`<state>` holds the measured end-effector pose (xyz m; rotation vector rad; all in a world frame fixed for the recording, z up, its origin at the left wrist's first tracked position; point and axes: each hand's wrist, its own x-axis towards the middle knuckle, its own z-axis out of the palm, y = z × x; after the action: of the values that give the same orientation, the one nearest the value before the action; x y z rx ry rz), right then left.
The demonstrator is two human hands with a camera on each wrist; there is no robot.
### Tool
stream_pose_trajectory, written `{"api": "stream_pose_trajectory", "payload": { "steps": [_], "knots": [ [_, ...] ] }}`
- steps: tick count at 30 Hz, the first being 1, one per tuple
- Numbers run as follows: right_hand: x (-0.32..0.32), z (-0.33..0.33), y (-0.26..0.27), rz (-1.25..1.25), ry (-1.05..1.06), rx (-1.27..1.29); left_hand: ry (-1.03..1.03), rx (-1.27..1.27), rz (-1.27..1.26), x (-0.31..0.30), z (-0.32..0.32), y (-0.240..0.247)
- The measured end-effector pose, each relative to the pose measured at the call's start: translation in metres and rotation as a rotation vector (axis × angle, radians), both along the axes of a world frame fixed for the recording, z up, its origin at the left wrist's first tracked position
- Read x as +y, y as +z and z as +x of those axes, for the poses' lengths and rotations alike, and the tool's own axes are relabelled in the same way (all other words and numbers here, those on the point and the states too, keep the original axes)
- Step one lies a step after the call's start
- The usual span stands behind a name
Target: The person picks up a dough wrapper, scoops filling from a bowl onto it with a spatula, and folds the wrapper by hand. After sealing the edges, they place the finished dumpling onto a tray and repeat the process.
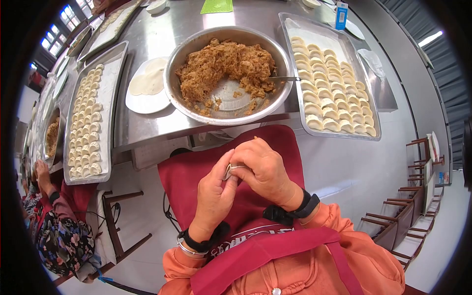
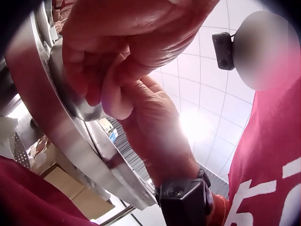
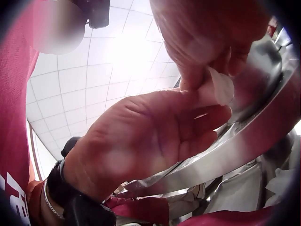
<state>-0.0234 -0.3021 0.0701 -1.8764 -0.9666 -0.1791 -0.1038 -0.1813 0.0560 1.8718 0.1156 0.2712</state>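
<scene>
Both hands meet over the red apron (image 1: 182,172), a folded dumpling (image 1: 228,170) between them. My left hand (image 1: 214,194) pinches it from one side, thumb and fingers at its edge. From the other side my right hand (image 1: 265,169) grips it, fingers curled over the top. In the left wrist view the dumpling (image 2: 113,96) shows as a pale, rounded fold of dough between the fingers. Its upper edge (image 3: 221,87) stands out past the fingertips in the right wrist view; the rest is hidden by the hands.
Ahead stands a steel bowl (image 1: 231,101) of brown filling (image 1: 221,56) with a utensil handle (image 1: 285,78). Left of it, wrappers (image 1: 149,83) lie on a white plate (image 1: 147,104). Trays of dumplings flank these, at right (image 1: 295,27) and left (image 1: 115,61). Another person's hand (image 1: 43,177) shows at left.
</scene>
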Motion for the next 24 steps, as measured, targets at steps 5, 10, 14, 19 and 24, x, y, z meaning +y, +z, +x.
{"api": "stream_pose_trajectory", "payload": {
  "steps": [5,10,14,19,24],
  "knots": [
    [0.000,0.000,0.001,0.006,0.022,-0.044,0.010,0.113,-0.164,-0.001,-0.003,0.007],
    [-0.003,-0.001,-0.001,0.039,0.043,-0.067,0.002,0.136,-0.418,-0.003,-0.003,0.004],
    [-0.002,-0.002,0.000,0.031,-0.021,-0.004,-0.001,0.121,-0.791,-0.004,-0.003,0.001],
    [0.001,-0.001,-0.002,0.049,-0.014,-0.035,0.003,0.107,-0.732,-0.007,-0.003,0.000],
    [0.000,-0.001,-0.001,0.029,0.027,-0.059,-0.034,0.166,-0.502,-0.007,-0.005,-0.005]
  ]
}}
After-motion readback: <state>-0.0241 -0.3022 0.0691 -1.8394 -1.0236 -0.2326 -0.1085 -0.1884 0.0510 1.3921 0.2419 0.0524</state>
